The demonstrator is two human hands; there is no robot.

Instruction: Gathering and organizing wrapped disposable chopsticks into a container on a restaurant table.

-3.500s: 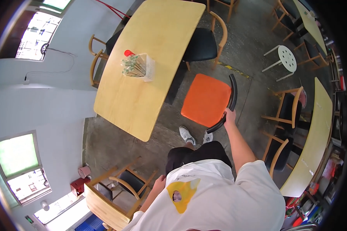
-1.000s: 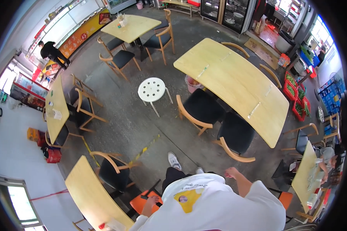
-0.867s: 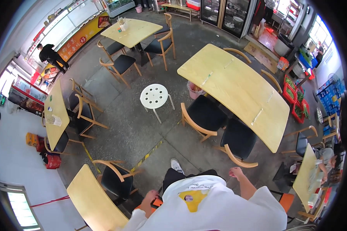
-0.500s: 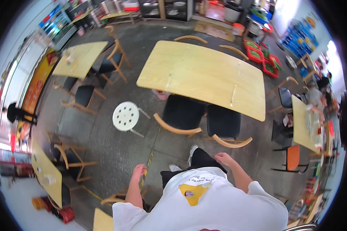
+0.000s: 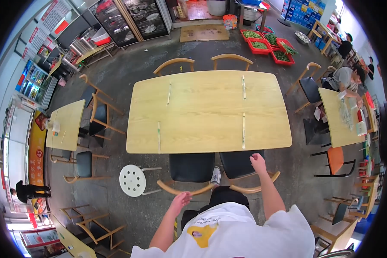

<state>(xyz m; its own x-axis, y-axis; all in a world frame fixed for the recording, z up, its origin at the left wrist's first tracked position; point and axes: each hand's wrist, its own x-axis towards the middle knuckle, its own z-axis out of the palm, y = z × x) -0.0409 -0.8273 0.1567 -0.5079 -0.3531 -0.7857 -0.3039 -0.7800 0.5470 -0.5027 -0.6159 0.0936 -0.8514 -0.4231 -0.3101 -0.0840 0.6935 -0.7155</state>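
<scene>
Hands (image 5: pixel 258 163) near curved wooden chairbacks (image 5: pixel 245 189), black seats (image 5: pixel 191 167), wood-grained table (image 5: pixel 208 112).

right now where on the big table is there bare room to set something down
The widest bare patch on the big table lies midway, between the left and right pairs of slim sticks. Narrower bare strips run outside each pair. Crowded: the near edge, where two black-seated chairs are tucked in and the right hand hangs.
</scene>
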